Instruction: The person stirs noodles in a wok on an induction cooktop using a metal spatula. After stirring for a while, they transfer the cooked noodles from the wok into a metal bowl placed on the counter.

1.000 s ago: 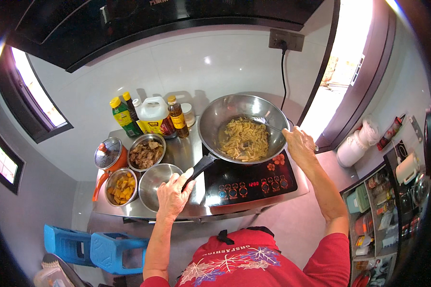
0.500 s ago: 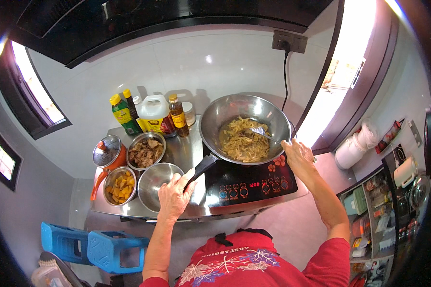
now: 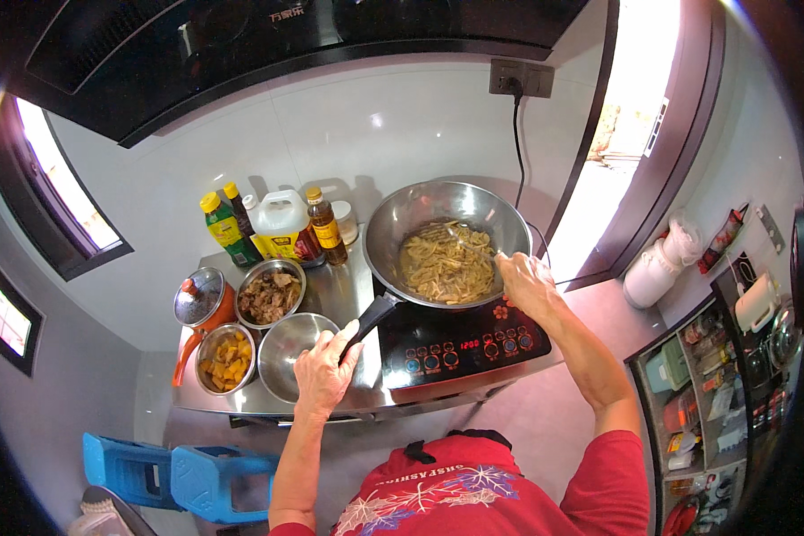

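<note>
A wide steel wok (image 3: 386,223) rests on a black induction cooker (image 3: 464,350). Pale yellow-brown shredded food (image 3: 447,266) covers its bottom. My left hand (image 3: 326,368) is closed around the wok's black handle (image 3: 377,314). At the wok's right rim, my right hand (image 3: 529,284) is closed on the handle of a metal spatula. The spatula's head is hard to make out among the shreds. Just left of my left hand stands a bare steel bowl (image 3: 284,353). Beside it are a bowl of orange-yellow chunks (image 3: 228,361) and a bowl of browned meat pieces (image 3: 270,297).
An orange saucepan (image 3: 223,308) with a glass lid stands at the counter's left. Against the wall are a green bottle (image 3: 224,232), a white jug (image 3: 284,214), and a brown bottle (image 3: 324,223). A power cord (image 3: 518,147) hangs behind the wok. Blue stools (image 3: 214,482) stand below.
My right hand has moved slightly left, closer over the wok's rim. The spatula's head, plain to see before, is now hardly visible. The shreds have shifted; the left hand keeps its hold.
</note>
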Demonstrator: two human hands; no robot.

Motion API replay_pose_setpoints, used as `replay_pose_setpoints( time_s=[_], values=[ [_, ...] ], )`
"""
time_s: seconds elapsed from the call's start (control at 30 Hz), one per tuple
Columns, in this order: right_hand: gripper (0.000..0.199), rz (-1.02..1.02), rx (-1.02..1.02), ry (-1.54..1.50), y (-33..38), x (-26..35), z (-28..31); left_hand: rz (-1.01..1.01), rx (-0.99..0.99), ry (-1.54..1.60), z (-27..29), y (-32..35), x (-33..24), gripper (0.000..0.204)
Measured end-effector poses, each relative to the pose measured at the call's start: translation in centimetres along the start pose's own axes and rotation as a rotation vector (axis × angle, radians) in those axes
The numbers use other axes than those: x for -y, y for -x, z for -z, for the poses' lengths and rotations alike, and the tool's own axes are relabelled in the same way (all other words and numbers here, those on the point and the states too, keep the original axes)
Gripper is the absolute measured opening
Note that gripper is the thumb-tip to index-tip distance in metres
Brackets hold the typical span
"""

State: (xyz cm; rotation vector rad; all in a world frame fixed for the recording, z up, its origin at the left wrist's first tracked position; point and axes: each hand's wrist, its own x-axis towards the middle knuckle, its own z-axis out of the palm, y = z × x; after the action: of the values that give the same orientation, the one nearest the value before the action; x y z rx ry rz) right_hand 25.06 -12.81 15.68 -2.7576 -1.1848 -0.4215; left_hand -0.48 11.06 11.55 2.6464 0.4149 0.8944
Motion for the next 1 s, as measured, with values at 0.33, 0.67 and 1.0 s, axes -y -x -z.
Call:
replay_pose_setpoints(
  time_s=[0.33,0.67,1.0],
  values=[
    [0.024,-0.103,0.027,-0.009,3.6,-2.6,1.7,-0.008,0.002,0.018,-0.1,0.0,-0.3,0.035],
    [0.016,-0.005,0.141,-0.104,5.4,0.2,3.7,-0.010,0.002,0.023,-0.2,0.1,0.1,0.036],
    [0.006,-0.082,0.023,-0.113,2.7,-0.6,1.6,-0.012,-0.020,0.034,-0.4,0.1,0.2,0.036]
  ],
)
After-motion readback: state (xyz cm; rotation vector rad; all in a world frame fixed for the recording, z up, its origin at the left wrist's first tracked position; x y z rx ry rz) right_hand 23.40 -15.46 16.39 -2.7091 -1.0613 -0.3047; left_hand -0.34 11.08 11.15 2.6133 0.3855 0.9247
